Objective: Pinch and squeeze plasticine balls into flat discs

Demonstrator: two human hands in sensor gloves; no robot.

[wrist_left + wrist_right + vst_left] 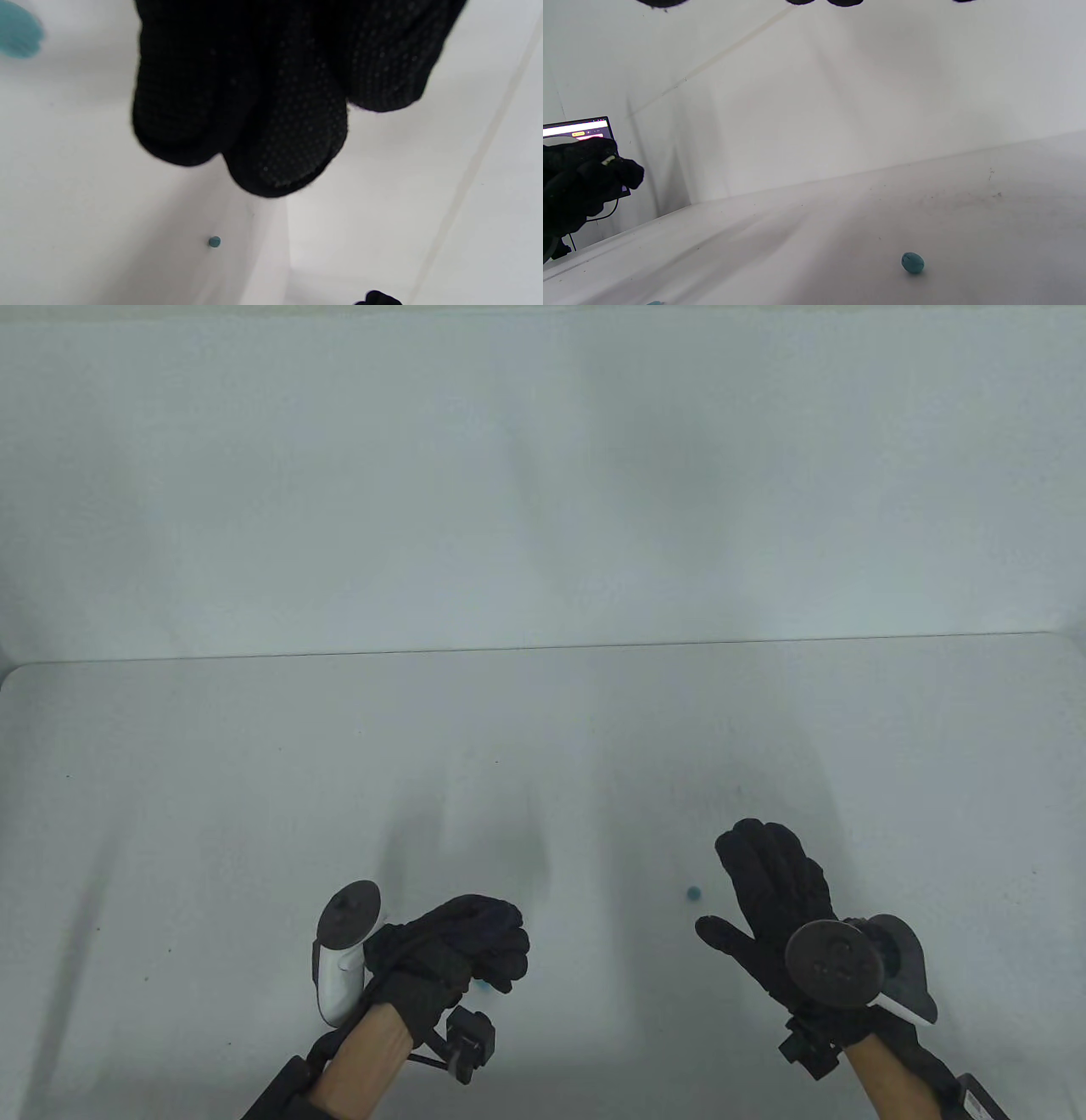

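A small teal plasticine ball (694,892) lies on the white table (254,780), just left of my right hand (721,891). The ball also shows in the right wrist view (912,262) and, small, in the left wrist view (214,242). My right hand is open above the table, thumb apart from the fingers, holding nothing. My left hand (501,959) hovers with its fingers (288,140) curled together; I see nothing between them. A second teal piece (484,984) lies on the table under the left hand's edge; it shows blurred in the left wrist view (17,29).
The white back wall (543,475) rises behind the table's far edge. A laptop screen (577,127) stands beyond the table's left side, behind my left hand (581,182). The second teal piece peeks in at the bottom of the right wrist view (654,303).
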